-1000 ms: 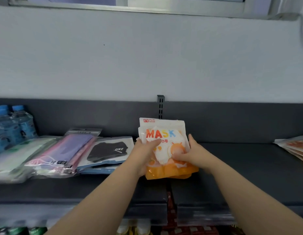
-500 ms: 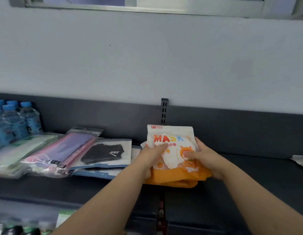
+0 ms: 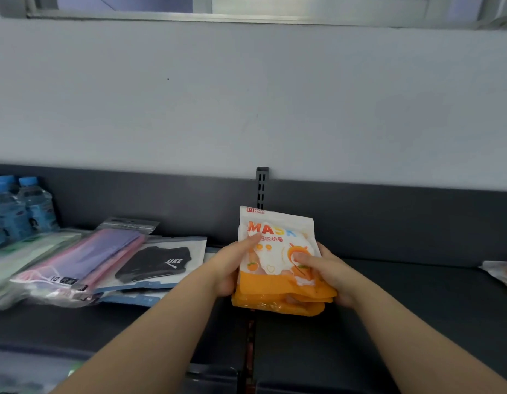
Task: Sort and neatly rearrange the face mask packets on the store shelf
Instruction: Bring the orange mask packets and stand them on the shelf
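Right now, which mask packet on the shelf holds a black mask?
The clear black-mask packet lying flat beside the left hand; the purple-pink packet and the held orange packets differ.

Left hand point(image 3: 227, 268), right hand point(image 3: 330, 273) (both curled)

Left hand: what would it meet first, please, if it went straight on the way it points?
The left hand grips the orange mask packets; beyond them, probably the shelf's dark back panel near the slotted upright, though depth is unclear.
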